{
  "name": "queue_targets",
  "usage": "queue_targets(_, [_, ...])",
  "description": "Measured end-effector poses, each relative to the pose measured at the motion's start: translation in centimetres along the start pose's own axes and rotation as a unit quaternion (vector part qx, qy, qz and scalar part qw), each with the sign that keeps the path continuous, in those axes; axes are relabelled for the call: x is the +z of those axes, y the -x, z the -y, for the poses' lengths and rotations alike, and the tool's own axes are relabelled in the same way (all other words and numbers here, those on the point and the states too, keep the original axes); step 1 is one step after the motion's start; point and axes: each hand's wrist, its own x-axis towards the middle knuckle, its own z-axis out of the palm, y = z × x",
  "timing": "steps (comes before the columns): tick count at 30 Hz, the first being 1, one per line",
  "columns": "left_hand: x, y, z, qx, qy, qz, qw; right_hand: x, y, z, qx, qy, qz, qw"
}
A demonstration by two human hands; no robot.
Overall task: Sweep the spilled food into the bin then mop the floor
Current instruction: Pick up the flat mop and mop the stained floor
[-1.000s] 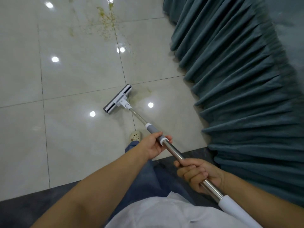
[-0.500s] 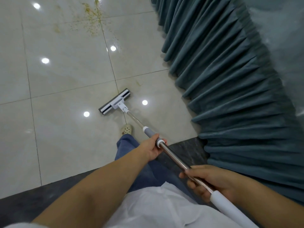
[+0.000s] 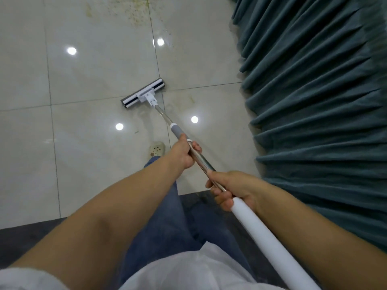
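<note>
Gripping the mop (image 3: 144, 94), left hand (image 3: 184, 153) sits ahead of right hand (image 3: 234, 189).

Left grip (image 3: 184, 153) curled round pole (image 3: 202, 163), just behind grey collar (image 3: 177, 131). Right grip (image 3: 237, 188) wraps pole nearer body, touching white handle (image 3: 261, 237). Mop head (image 3: 143, 94) flat on floor (image 3: 94, 76), well ahead of left grip, on tile seam. Yellowish spill (image 3: 136, 15) far beyond it. Curtain (image 3: 314, 101) right of both grips. Shoe (image 3: 156, 147) just left of left grip.
</note>
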Motion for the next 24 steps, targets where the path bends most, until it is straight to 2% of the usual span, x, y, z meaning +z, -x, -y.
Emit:
queue_targets(6, [2.4, -4.0, -16.6, 0.014, -0.021, -0.008, 1.000, 7.4, -3.6, 14.7, -0.004, 0.005, 0.004, 1.000])
queue_targets(10, [3.8, -6.1, -29.5, 0.055, -0.022, -0.015, 0.998, 13.7, -7.1, 26.0, -0.005, 0.001, 0.024, 1.000])
queue_targets(15, [5.6, -8.4, -42.7, 0.109, -0.035, 0.015, 0.993, 20.0, -10.5, 38.5, -0.042, 0.014, 0.049, 0.998])
queue_targets(19, [6.2, -10.2, -47.9, 0.122, -0.048, 0.015, 0.991, 21.8, -12.6, 43.5, -0.044, 0.055, 0.048, 0.996])
queue_targets(24, [5.5, -11.6, -45.3, 0.108, -0.057, 0.005, 0.993, 20.0, -12.7, 40.9, -0.025, 0.072, 0.036, 0.996])
